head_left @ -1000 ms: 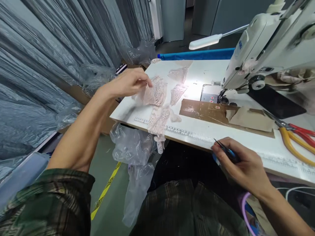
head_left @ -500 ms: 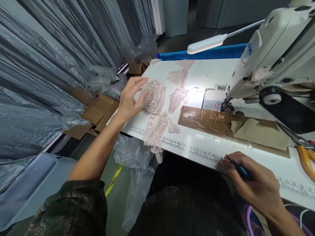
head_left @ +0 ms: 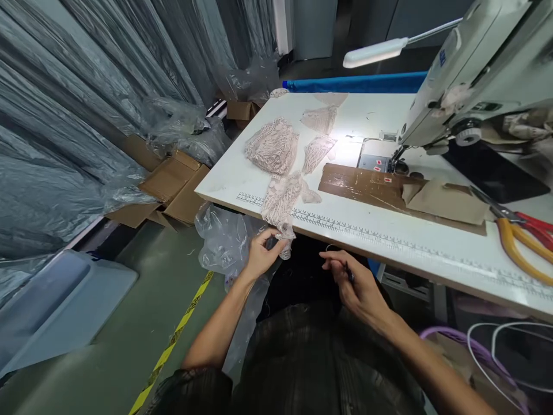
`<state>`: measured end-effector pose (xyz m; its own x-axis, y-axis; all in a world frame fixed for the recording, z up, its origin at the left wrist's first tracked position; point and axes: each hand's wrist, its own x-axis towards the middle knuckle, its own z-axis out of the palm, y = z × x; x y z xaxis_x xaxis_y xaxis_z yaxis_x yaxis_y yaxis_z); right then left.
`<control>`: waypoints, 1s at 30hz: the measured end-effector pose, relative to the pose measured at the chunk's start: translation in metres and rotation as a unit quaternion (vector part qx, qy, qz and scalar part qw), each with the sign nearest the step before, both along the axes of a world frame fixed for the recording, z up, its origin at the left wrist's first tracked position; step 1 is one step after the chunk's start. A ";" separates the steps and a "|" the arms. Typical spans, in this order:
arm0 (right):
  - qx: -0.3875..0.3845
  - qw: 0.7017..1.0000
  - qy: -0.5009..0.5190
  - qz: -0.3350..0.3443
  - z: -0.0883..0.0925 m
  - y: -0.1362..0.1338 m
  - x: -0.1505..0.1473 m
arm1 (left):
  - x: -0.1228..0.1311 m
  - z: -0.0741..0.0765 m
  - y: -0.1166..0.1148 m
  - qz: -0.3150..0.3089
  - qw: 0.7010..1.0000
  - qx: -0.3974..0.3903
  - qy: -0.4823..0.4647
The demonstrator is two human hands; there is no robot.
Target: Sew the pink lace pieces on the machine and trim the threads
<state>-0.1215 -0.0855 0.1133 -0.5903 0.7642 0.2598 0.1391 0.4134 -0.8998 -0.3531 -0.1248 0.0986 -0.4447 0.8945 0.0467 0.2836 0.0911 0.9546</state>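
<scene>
A clear plastic bag (head_left: 221, 242) hangs below the white table (head_left: 228, 176) as the left hand (head_left: 260, 255) pinches the loose end of a lace strip (head_left: 283, 199) drooping over the table's front edge. Further right, the right hand (head_left: 358, 288) is closed around a slim dark tool (head_left: 348, 272), held low by the lap. A sharp tug could drag the strip to the floor, and the tool's tip might snag its open weave.

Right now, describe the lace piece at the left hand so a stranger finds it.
Start at the white sewing table and follow its front edge, with the printed ruler, leftward. There a pale pink lace piece droops over the edge, its tip in the left hand grip. The other lace pieces lie wholly flat on the tabletop.
</scene>
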 end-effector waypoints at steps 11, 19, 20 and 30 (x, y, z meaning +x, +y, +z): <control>-0.146 0.989 -0.004 -0.020 -0.005 -0.013 -0.003 | 0.046 0.002 -0.025 -0.152 0.961 -0.057 -0.224; -0.097 0.992 0.002 -0.081 -0.016 -0.012 -0.008 | 0.053 0.002 -0.025 -0.110 0.980 -0.019 -0.167; -0.104 0.990 0.012 -0.092 -0.016 -0.012 -0.007 | 0.053 0.002 -0.026 -0.121 0.976 -0.020 -0.178; -0.017 0.987 0.021 -0.156 -0.026 -0.005 0.002 | 0.062 -0.017 -0.035 -0.199 0.962 -0.029 -0.182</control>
